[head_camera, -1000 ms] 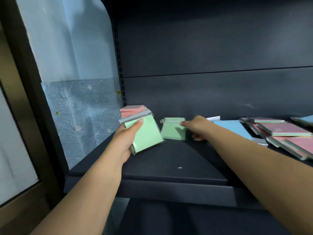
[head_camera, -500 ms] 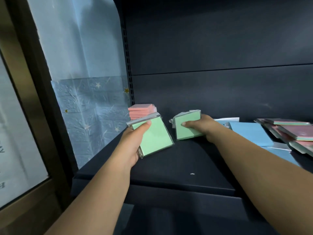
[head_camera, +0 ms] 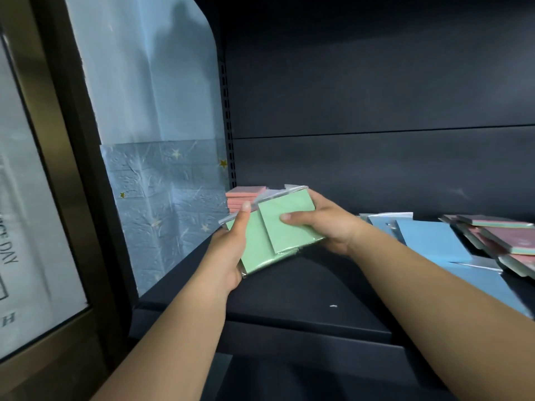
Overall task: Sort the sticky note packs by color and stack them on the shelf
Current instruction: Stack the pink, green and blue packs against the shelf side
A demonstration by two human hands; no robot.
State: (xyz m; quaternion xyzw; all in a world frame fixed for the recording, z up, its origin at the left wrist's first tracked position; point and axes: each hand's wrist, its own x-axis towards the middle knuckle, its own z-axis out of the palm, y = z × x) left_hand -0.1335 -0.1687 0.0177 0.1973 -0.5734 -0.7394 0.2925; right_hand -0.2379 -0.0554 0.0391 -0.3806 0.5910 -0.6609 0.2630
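My left hand (head_camera: pixel 230 250) grips a green sticky note pack (head_camera: pixel 256 250) in clear wrap, thumb on its top face. My right hand (head_camera: pixel 327 224) holds a second green pack (head_camera: pixel 289 224) and lays it over the first, slightly askew. Both packs hover above the dark shelf (head_camera: pixel 289 296). Behind them a neat pink stack (head_camera: pixel 243 196) stands at the shelf's back left corner. Blue packs (head_camera: pixel 431 238) lie to the right, and mixed pink and green packs (head_camera: pixel 503 235) are piled at the far right.
The shelf's dark back panel (head_camera: pixel 376 175) rises behind. A blue star-patterned sheet (head_camera: pixel 162 204) covers the wall on the left, beside a dark door frame (head_camera: pixel 72 169). A small white speck (head_camera: pixel 333 306) lies on the shelf near its front edge.
My right hand lifted the second green pack off the shelf and brought it left onto the pack in my left hand. The view shifted left.
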